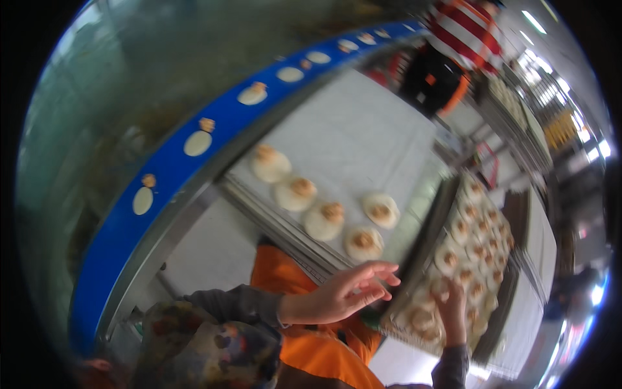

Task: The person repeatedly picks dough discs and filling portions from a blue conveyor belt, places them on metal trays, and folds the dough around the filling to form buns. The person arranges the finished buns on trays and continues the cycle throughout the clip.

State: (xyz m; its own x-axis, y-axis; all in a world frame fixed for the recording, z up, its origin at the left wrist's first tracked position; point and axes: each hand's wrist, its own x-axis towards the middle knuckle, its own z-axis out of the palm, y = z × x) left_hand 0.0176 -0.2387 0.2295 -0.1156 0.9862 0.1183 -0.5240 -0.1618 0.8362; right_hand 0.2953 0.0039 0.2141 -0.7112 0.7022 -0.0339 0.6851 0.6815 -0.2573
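My left hand (346,292) hovers by the near edge of a pale worktop (363,123), fingers stretched out and holding nothing. Close to it lies a dough round topped with brown filling (364,243); several similar rounds rest on the same surface. Over a tray (396,319) of filled dough rounds at the right, my right hand (452,311) has its fingers curled around the edge of a pale dough round (438,286). The fingertips are blurred, and part of that piece is hidden behind them.
A blue conveyor belt (172,170) curves along the left and far side, carrying dough discs and lumps of filling. Another person (453,48) in a striped top stands at the far right. Stacked boards (528,272) and a rack (515,110) stand to the right.
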